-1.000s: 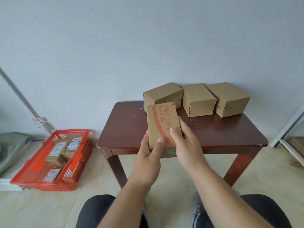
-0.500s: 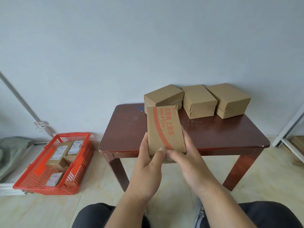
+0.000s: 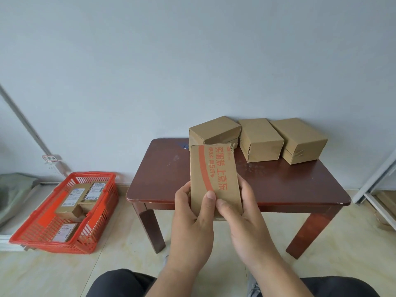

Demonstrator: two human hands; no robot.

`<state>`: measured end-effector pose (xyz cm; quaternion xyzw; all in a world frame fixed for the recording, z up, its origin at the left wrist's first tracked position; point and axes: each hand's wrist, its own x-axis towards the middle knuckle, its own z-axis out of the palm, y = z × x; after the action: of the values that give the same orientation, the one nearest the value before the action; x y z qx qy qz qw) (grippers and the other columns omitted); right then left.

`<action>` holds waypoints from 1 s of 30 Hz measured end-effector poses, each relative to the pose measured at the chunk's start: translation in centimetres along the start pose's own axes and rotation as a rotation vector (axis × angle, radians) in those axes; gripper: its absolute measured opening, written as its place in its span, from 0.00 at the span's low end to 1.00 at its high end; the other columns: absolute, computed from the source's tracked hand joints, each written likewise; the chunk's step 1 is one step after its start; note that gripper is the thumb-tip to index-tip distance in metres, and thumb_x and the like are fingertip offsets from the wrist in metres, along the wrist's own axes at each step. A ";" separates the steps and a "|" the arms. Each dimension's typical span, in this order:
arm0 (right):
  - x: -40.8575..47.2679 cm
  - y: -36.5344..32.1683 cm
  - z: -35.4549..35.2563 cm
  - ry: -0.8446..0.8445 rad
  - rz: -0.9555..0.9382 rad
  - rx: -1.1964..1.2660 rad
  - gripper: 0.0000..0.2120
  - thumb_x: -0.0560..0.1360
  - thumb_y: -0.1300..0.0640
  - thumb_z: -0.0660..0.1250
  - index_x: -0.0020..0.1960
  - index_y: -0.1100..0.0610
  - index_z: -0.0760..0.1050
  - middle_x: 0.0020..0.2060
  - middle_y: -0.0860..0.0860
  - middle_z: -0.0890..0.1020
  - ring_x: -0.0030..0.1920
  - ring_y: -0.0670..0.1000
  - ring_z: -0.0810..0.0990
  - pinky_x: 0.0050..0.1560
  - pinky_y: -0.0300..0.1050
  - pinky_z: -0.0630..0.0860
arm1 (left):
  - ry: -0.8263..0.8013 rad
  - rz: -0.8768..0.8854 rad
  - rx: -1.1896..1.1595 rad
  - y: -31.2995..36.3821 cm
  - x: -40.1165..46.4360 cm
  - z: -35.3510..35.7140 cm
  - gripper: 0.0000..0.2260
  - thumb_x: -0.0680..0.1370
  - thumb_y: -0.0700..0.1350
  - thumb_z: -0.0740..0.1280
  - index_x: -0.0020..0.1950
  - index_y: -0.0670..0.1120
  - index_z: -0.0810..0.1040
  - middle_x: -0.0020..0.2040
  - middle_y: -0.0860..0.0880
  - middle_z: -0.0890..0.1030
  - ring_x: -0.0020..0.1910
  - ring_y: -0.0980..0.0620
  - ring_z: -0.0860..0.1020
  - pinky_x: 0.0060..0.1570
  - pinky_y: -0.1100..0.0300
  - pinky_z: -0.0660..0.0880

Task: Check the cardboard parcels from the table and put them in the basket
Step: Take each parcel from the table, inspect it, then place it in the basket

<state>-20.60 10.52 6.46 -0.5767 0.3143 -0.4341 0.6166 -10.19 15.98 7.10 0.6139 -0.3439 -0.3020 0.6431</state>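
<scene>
While both hands work above the near edge of the table (image 3: pixel 167 181), they hold 1 cardboard parcel (image 3: pixel 214 179) upright btwn them, its printed face w/ red characters and a red curved band turned toward the camera. Left hand (image 3: pixel 192 221) grips the parcel's lower left side: thumb (image 3: pixel 209 202) pressed flat on the front face, fingers curled round the back, out of sight. Right hand (image 3: pixel 242 219) grips the lower right side, thumb tip on the front near the bottom edge, just beside the left thumb, fingers wrapped behind the right edge. Parcel's top right corner looks torn or crumpled.

3 more plain parcels sit in a row along the far edge of the dark red-brown table, against the wall: left box (image 3: pixel 214 130), middle box (image 3: pixel 260 142), right box (image 3: pixel 299 140). Middle and right ones touch or nearly touch; left one is angled, partly hidden behind the held parcel.

Red plastic basket (image 3: pixel 42 228) sits on the tiled floor to the left of the table, well apart from the hands. Inside it are approx. 3 parcels w/ white shipping labels (image 3: pixel 79 198), lying flat, 2 of them stacked or overlapping at the far end, 1 nearer the front.

Person's knees in dark trousers (image 3: pixel 120 284) show at the bottom. White metal frame (image 3: pixel 377 179) stands at the right edge.
</scene>
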 end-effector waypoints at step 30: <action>-1.1 -0.6 0.0 0.095 -0.046 -0.093 0.22 0.83 0.58 0.69 0.75 0.45 0.73 0.61 0.41 0.85 0.63 0.43 0.84 0.62 0.43 0.80 | 0.046 0.081 0.099 1.2 -0.4 0.3 0.08 0.82 0.57 0.66 0.61 0.67 0.80 0.58 0.59 0.85 0.62 0.57 0.81 0.60 0.55 0.80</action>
<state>-21.16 11.52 6.97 -0.5905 0.3498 -0.4598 0.5635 -10.68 16.19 8.28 0.6372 -0.3680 -0.2441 0.6316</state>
